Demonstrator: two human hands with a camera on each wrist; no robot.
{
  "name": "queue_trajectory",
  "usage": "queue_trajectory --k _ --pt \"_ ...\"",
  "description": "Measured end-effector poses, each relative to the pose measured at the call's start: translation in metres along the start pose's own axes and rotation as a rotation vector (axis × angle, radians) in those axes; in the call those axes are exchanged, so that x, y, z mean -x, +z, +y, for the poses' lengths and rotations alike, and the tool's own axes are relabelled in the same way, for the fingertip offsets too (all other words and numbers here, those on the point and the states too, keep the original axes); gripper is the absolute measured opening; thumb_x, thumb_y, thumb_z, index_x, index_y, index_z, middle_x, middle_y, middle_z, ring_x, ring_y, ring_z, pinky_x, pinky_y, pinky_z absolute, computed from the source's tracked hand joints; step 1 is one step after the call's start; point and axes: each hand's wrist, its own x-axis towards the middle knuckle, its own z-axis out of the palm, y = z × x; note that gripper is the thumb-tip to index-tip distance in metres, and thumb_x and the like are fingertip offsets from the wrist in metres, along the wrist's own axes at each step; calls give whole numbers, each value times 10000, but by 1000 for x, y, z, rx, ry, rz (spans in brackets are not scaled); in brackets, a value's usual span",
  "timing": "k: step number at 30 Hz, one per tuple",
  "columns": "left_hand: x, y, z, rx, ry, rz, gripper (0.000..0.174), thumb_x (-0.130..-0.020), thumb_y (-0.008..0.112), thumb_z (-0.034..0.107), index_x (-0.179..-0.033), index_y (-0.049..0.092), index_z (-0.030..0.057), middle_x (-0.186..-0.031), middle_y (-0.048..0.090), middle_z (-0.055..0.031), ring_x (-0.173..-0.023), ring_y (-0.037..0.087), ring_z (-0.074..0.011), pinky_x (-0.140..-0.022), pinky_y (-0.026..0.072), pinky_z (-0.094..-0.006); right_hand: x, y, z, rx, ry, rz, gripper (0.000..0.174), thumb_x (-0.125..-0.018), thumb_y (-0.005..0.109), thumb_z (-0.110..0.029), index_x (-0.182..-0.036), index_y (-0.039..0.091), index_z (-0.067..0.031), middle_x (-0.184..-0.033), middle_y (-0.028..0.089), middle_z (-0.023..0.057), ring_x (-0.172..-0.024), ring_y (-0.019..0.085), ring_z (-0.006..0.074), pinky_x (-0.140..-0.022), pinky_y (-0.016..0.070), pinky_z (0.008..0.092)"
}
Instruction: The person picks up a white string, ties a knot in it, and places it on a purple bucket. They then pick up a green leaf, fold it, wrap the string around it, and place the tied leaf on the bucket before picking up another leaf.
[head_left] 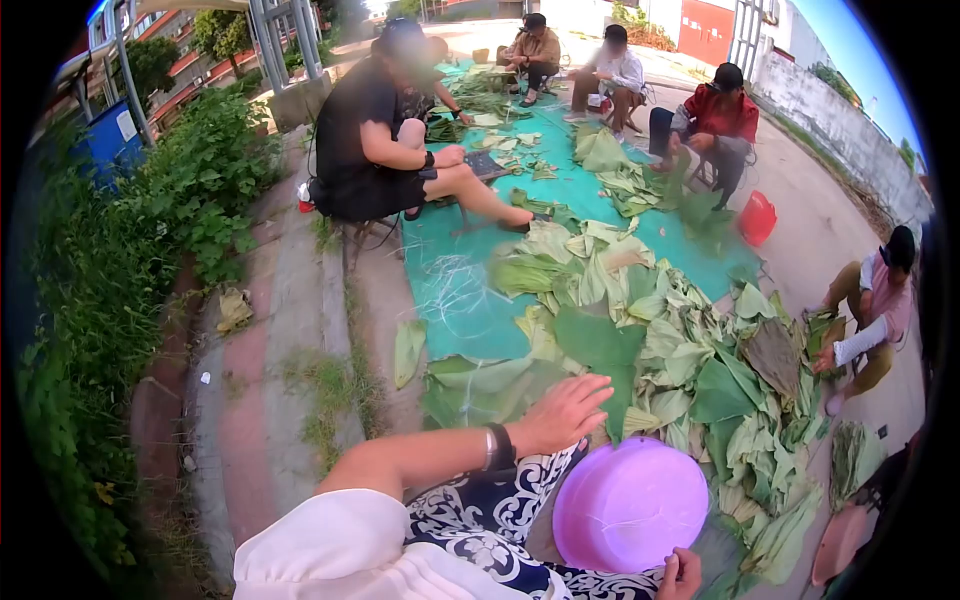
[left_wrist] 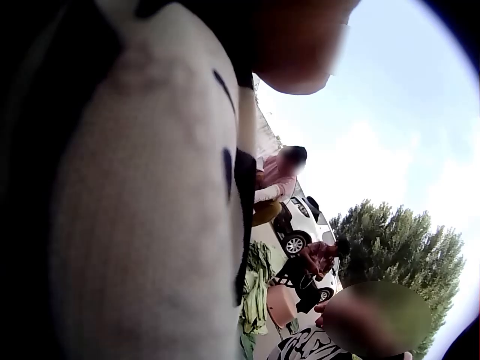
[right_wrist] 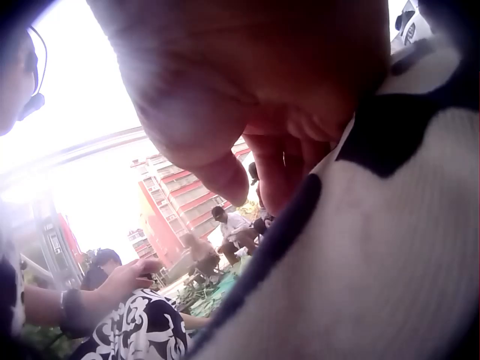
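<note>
My left hand (head_left: 565, 412) lies over my knee in the patterned trousers (head_left: 455, 515), fingers extended and nothing in them. Beside the other knee, low in the head view, is my right hand (head_left: 680, 575); its fingers are loosely curled. The right wrist view shows that hand close up, fingertips down at the trousers (right_wrist: 405, 225), with no object in it. Between my knees stands a purple basin (head_left: 630, 510) with thin white strands across it. A large green leaf (head_left: 600, 350) lies just beyond the left hand, at the front of a heap of leaves (head_left: 690, 345).
A teal ground sheet (head_left: 455, 300) stretches away, with loose white strings (head_left: 460, 280) on it. Several people sit along both sides, one in dark clothes (head_left: 365, 150) nearest on the left. A red bucket (head_left: 757, 218) and a pink basin (head_left: 840, 545) stand to the right.
</note>
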Motion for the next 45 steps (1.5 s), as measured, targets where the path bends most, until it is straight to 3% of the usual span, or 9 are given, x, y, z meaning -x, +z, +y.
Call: queue_trajectory --k 37,40,43,45 --pt "2 5 -9 -56 -19 -42 440 -941 538 265 -1293 498 5 -1348 490 -148 -1270 452 -289 -1027 368 -402 -12 7 -5 -3 59 -51 179 -924 592 -120 -1005 665 21 -902 649 164 -815 604 279 -774 489 387" --pt "3 8 -10 -66 -19 -28 438 -934 544 265 -1285 506 5 -1336 498 -147 -1259 460 -288 -1015 378 -406 -10 7 -7 -27 71 -31 166 -913 604 -120 -993 673 8 -874 648 135 -798 601 268 -752 489 366" --pt "2 7 -12 -68 -36 -22 437 -922 557 264 -1272 516 6 -1322 508 -146 -1242 471 -291 -998 392 -410 -3 29 52 -190 89 46 139 -885 628 -142 -856 637 -7 -777 619 69 -692 599 145 -605 457 285" --pt "0 5 -10 -29 -43 -47 438 -911 569 261 -1265 522 8 -1313 513 -146 -1229 478 -298 -985 402 -412 -8 22 16 -161 156 34 130 -890 620 -112 -846 620 10 -765 594 30 -693 532 92 -613 419 252"
